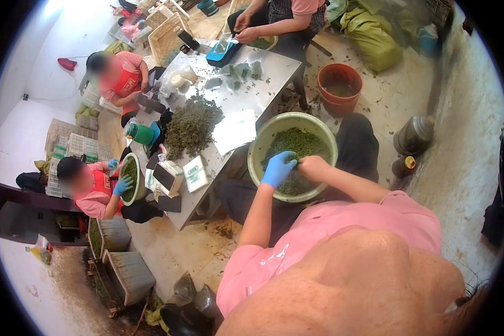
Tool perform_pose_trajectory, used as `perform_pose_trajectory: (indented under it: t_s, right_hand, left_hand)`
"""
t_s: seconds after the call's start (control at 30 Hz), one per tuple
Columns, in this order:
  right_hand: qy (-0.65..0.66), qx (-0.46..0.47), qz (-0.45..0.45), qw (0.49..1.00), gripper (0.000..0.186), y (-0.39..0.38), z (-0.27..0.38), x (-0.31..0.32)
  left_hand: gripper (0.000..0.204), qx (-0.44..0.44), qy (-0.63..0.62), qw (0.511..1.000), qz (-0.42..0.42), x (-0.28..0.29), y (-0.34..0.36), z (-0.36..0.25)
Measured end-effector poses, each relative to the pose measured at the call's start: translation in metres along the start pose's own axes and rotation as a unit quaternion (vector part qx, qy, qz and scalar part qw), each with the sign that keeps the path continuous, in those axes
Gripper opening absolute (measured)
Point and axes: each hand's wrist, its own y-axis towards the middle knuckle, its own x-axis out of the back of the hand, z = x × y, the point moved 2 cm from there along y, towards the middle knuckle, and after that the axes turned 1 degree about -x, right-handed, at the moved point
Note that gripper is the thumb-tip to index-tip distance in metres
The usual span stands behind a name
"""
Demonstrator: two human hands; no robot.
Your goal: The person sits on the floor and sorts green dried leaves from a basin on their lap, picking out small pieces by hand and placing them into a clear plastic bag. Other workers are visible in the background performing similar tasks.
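Note:
A pale green round basin (pixel 253 147) rests between my knees, holding a heap of small green plant bits (pixel 297 140). Over the heap my left hand (pixel 280 168), in a blue glove, is closed with its fingertips drawn together. Bare, my right hand (pixel 315 168) meets it from the right, fingers pinched. Something small and dark green shows between the fingertips of the two hands, too small to name. More of the bits lie below my hands, thinning toward the basin's near wall.
Left of the basin stands a metal-topped table (pixel 271 92) bearing a brownish-green plant heap (pixel 193 124), white paper (pixel 235 131) and a blue scale (pixel 224 51). A red-brown bucket (pixel 340 101) and a metal canister (pixel 413 135) stand right. Several co-workers sit around; one holds another basin (pixel 139 190).

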Motion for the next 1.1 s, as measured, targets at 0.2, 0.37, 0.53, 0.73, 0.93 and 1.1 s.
perform_pose_trajectory:
  t_s: [0.2,0.37,0.53,0.73,0.93,1.1]
  right_hand:
    - [0.014,0.056,-0.048,0.997,0.009,0.004,0.016,0.007]
    - [-0.027,0.102,-0.041,0.994,0.008,-0.002,0.012,0.002]
    - [-0.023,0.127,-0.058,0.990,0.011,0.010,0.029,-0.007]
    - [0.000,0.087,-0.056,0.995,0.013,0.008,0.003,-0.008]
    - [-0.026,0.036,-0.021,0.999,0.014,-0.003,-0.007,0.000]
    - [-0.028,0.068,-0.074,0.995,0.007,-0.017,-0.008,0.000]
  left_hand:
    - [0.047,-0.016,0.080,0.993,-0.089,0.007,-0.004,0.054]
    - [0.064,0.139,0.161,0.972,0.096,-0.008,0.008,0.036]
    - [0.048,0.080,0.180,0.980,-0.020,-0.005,-0.003,0.063]
    - [0.029,0.024,0.076,0.996,-0.031,0.009,-0.007,0.018]
    - [0.023,-0.057,0.107,0.988,-0.095,-0.026,-0.016,-0.001]
    - [0.032,-0.121,0.276,0.952,-0.045,-0.035,-0.014,0.021]
